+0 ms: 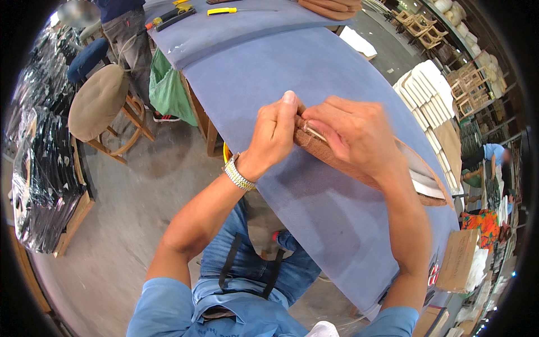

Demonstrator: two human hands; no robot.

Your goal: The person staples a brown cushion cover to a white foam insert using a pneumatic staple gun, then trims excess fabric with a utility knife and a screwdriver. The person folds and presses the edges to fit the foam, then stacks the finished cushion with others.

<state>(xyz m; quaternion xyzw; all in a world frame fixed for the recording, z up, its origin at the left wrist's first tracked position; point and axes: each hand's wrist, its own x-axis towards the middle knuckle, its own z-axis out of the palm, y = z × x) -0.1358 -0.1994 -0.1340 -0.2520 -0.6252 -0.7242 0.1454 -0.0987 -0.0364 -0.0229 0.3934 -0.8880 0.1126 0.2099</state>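
Both hands are at one end of a brown fabric-covered cushion (331,156) above the blue-covered table. White padding or board shows inside its far right part. My left hand (272,130), with a metal-banded watch on the wrist, closes on the cushion's near left tip, thumb pointing up. Close beside it, my right hand (352,132) pinches the cover's edge, where a pale strip shows under the fingers. That hand is slightly blurred and hides the cushion's middle. The fingertips of both hands are partly hidden.
The blue-covered table (269,62) carries a yellow-handled screwdriver (222,10), a dark-handled tool (175,18) and brown cushions (331,7) at its far end. A padded stool (100,102) and plastic-wrapped stacks stand left. White padded pieces (425,90) and a cardboard box (458,260) are right.
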